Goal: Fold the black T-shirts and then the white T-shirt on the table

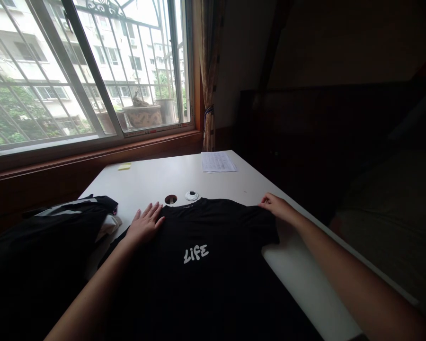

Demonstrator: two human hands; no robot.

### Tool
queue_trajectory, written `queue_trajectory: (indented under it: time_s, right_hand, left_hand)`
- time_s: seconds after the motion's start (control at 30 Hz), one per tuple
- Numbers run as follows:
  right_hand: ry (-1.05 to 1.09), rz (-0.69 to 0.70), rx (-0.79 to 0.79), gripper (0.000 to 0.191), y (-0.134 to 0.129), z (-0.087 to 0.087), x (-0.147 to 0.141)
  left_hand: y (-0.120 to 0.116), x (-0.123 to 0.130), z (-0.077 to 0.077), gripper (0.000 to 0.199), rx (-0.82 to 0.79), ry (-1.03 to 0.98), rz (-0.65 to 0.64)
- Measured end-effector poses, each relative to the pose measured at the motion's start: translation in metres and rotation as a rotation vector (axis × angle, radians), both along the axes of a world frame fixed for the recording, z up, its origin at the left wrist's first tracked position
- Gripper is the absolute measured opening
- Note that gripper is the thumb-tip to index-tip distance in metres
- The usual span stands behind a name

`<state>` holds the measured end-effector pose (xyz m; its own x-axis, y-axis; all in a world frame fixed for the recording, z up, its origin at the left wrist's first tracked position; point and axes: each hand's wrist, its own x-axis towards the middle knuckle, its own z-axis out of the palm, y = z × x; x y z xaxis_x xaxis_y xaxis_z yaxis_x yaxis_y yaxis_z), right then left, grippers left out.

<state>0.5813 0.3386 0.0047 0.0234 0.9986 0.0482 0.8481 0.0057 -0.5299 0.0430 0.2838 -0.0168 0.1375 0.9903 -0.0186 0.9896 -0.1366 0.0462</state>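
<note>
A black T-shirt [213,227] with white lettering on its chest lies spread over a white table [156,180], its collar toward the far side. My left hand [145,223] rests flat on the shirt's left shoulder beside the collar, fingers spread. At the right sleeve, my right hand [274,206] pinches the upper edge of the black fabric between thumb and fingers. The lower part of the shirt runs down to the bottom of the view and is very dark.
Dark clothes [57,227] are piled at the left. Papers [218,162] and yellow sticky notes [124,166] lie at the far edge. A round hole [171,199] and a white disc [191,195] are just beyond the collar. A window [128,71] stands behind.
</note>
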Motion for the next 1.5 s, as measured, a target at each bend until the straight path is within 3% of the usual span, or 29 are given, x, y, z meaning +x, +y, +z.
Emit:
queue_trajectory:
  time_s: [0.27, 0.5, 0.6, 0.7, 0.83, 0.93, 1.13, 1.3, 1.4, 1.5]
  right_hand:
    - [-0.143, 0.067, 0.211, 0.02, 0.022, -0.002, -0.017]
    - [-0.521, 0.086, 0.152, 0.026, 0.019, 0.005, -0.026]
    - [-0.509, 0.085, 0.223, 0.031, 0.009, 0.011, -0.049]
    - [-0.407, 0.194, 0.249, 0.035, -0.004, 0.012, -0.086]
    - [-0.35, 0.35, 0.159, 0.045, -0.025, -0.001, -0.134]
    - [-0.397, 0.327, 0.11, 0.057, -0.037, -0.013, -0.154]
    - [-0.384, 0.283, 0.015, 0.065, -0.037, -0.02, -0.146]
    - [-0.399, 0.271, 0.019, 0.064, -0.03, -0.023, -0.127]
    - [-0.406, 0.252, 0.015, 0.065, -0.026, -0.026, -0.117]
    - [-0.408, 0.24, 0.006, 0.068, -0.023, -0.027, -0.109]
  left_hand:
    - [0.004, 0.0, 0.001, 0.065, -0.013, 0.01, 0.014]
    - [0.005, 0.001, -0.001, 0.063, 0.009, 0.013, 0.044]
    - [0.005, 0.001, -0.002, 0.063, 0.013, 0.012, 0.05]
    - [0.006, 0.002, -0.002, 0.063, 0.013, 0.012, 0.057]
    - [0.004, 0.003, 0.001, 0.062, 0.017, 0.023, 0.076]
    - [0.001, 0.004, 0.003, 0.061, 0.024, 0.021, 0.099]
    - [0.007, -0.005, 0.002, 0.057, 0.06, -0.033, 0.152]
    - [0.013, -0.036, 0.012, 0.06, 0.188, -0.212, 0.137]
    - [0.0, -0.061, 0.02, 0.057, 0.265, -0.298, 0.124]
    - [-0.024, -0.082, 0.022, 0.059, 0.172, -0.349, 0.133]
